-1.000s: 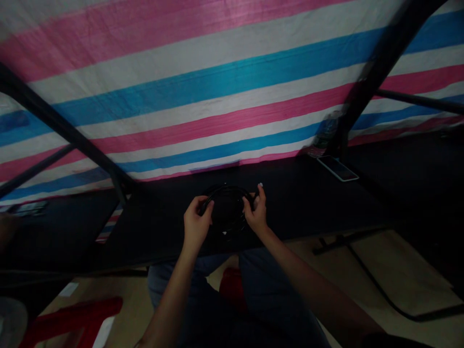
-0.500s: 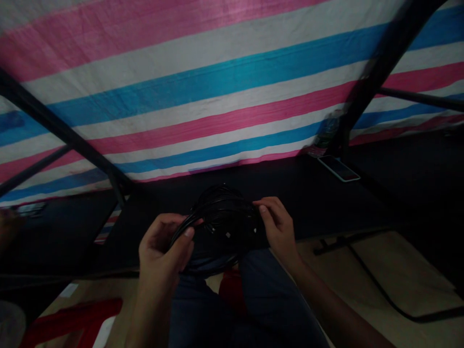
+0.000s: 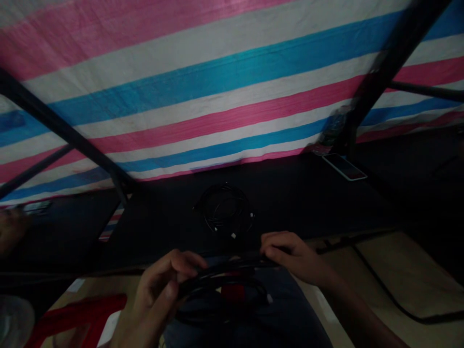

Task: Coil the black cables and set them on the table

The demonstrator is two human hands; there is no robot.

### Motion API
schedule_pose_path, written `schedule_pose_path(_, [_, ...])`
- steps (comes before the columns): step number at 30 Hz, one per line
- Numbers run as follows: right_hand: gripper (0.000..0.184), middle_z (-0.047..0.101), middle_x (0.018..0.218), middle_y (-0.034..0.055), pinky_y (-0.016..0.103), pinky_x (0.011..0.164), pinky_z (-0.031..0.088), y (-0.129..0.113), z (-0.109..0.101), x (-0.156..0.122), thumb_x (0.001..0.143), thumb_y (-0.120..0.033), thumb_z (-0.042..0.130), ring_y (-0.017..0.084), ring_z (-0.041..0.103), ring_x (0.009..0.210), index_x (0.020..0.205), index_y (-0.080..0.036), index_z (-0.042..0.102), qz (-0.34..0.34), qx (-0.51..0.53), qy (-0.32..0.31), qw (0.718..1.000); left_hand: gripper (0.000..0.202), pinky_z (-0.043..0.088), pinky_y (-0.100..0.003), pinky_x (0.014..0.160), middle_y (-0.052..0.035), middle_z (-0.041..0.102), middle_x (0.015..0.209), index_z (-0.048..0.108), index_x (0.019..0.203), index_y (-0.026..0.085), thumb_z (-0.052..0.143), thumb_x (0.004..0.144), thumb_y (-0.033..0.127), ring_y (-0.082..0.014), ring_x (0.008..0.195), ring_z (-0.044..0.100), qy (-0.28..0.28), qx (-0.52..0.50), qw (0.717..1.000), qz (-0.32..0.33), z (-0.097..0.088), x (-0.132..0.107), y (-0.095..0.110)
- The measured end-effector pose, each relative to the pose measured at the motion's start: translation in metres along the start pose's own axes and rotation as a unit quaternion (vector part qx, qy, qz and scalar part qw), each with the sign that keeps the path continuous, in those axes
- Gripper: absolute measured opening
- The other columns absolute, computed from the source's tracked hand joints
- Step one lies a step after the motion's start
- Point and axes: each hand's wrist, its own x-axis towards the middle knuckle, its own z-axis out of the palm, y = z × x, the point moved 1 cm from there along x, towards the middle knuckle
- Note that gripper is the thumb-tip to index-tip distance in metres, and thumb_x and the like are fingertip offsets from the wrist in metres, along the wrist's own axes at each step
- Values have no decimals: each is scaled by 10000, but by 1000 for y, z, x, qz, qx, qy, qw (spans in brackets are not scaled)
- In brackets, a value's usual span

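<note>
A loose coil of black cable [image 3: 232,279] is stretched between my two hands, above my lap and just in front of the table edge. My left hand [image 3: 165,285] is closed around its left side, thumb and fingers pinching the strands. At the coil's far right, my right hand [image 3: 290,253] grips the strands with curled fingers. A pale connector end hangs at the coil's lower right. On the black table [image 3: 163,217] beyond lies another coil of black cable [image 3: 206,215], with several small light plug ends showing.
A phone [image 3: 345,167] lies at the back right of the table beside a clear plastic bottle [image 3: 332,128]. Dark slanted metal bars [image 3: 65,125] stand left and right before a striped sheet [image 3: 217,87]. Another person's hand [image 3: 12,229] is at the far left. A red stool [image 3: 79,319] stands below.
Both hands have drawn the held coil down and toward me, off the table edge. The other coil on the table has come into plain view. My view has shifted slightly.
</note>
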Motion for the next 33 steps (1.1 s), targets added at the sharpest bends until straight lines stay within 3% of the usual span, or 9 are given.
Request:
schedule_pose_path(5, [416, 541, 646, -25, 250, 582, 385, -2, 4, 0, 924, -566, 654, 113, 494, 586, 790, -172, 628, 49, 75, -12, 996, 421, 432, -181, 469, 0, 576, 682, 607, 692, 195, 718, 830, 577, -118, 560, 523, 33, 8, 998, -54, 4, 9, -21])
schedule_pose_path(9, [319, 528, 610, -40, 228, 539, 382, -5, 10, 0, 939, -465, 649, 97, 473, 536, 829, -167, 673, 64, 49, -30, 996, 330, 365, -172, 460, 37, 494, 603, 625, 767, 208, 689, 876, 513, -104, 520, 458, -51, 53, 997, -38, 14, 12, -22])
schedule_pose_path(13, [241, 575, 612, -23, 220, 521, 390, -12, 5, 2, 924, -359, 653, 104, 513, 549, 782, -172, 704, 35, -19, 4, 999, 285, 350, -202, 468, 43, 486, 607, 661, 859, 219, 639, 908, 499, -113, 515, 417, -130, 99, 986, -28, 20, 12, -15])
schedule_pose_path(17, [242, 658, 635, 2, 238, 543, 454, -17, -10, 4, 944, -329, 617, 130, 597, 572, 779, -188, 724, 4, -78, 30, 997, 301, 390, -230, 516, 19, 543, 664, 694, 907, 223, 614, 917, 512, -136, 571, 460, -150, 150, 977, -9, 17, 14, -12])
schedule_pose_path(20, [255, 713, 687, 23, 269, 599, 500, -19, -33, 3, 957, -337, 604, 163, 656, 632, 781, -203, 729, -37, -149, 95, 984, 327, 399, -229, 546, 9, 547, 699, 681, 848, 217, 593, 936, 519, -147, 628, 488, -144, 162, 976, -16, 11, 16, -14])
schedule_pose_path(25, [276, 698, 659, 24, 308, 624, 505, -16, -67, -5, 941, -434, 645, 194, 659, 641, 773, -230, 722, -62, -203, 292, 933, 432, 368, -212, 511, 13, 525, 680, 626, 750, 204, 561, 945, 584, -135, 596, 451, -149, 133, 977, -77, 8, 17, -17])
schedule_pose_path(27, [274, 683, 650, 18, 321, 659, 511, -14, -70, -7, 922, -472, 679, 204, 662, 668, 789, -237, 724, -62, -163, 344, 923, 469, 357, -209, 500, 16, 510, 659, 621, 722, 198, 591, 908, 628, -132, 582, 435, -129, 125, 981, -77, 9, 17, -18])
schedule_pose_path(29, [345, 667, 639, 19, 333, 655, 515, -8, -68, -6, 923, -551, 655, 207, 656, 652, 800, -236, 717, -44, -55, 343, 937, 504, 344, -202, 490, 20, 488, 637, 608, 684, 189, 620, 876, 655, -125, 570, 421, -99, 112, 986, -73, 8, 17, -20])
schedule_pose_path(33, [615, 618, 595, 21, 338, 538, 495, 12, -59, 5, 958, -743, 383, 193, 603, 516, 850, -222, 691, 51, 195, 214, 956, 507, 281, -188, 444, 22, 484, 624, 595, 666, 182, 675, 835, 654, -103, 523, 374, -51, 60, 994, -78, -3, 14, -28])
